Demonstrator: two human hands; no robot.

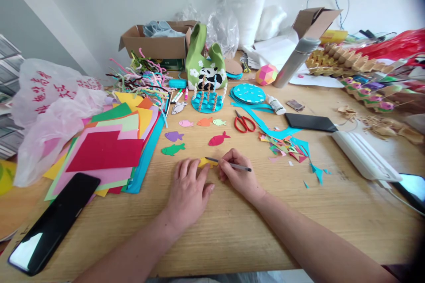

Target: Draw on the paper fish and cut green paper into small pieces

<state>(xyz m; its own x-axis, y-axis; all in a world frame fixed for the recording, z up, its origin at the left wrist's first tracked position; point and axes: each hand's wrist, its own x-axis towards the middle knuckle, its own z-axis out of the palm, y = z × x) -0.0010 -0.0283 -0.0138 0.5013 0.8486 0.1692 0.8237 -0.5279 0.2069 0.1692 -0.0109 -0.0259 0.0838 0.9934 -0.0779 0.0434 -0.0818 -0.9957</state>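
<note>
A yellow paper fish lies on the table, partly covered by the fingers of my left hand. That hand rests flat with its fingers stretched out. My right hand grips a dark pen, whose tip lies over the yellow fish. Above the hands lie a green paper fish, a purple one and a red one. Farther back are a pink fish, an orange fish and a pale green fish. Red-handled scissors lie beyond my right hand.
Coloured paper sheets and a black phone lie at left. Paper scraps, a glue bottle and a white power strip are at right. A blue stand with twisted posts stands before a green panda bag.
</note>
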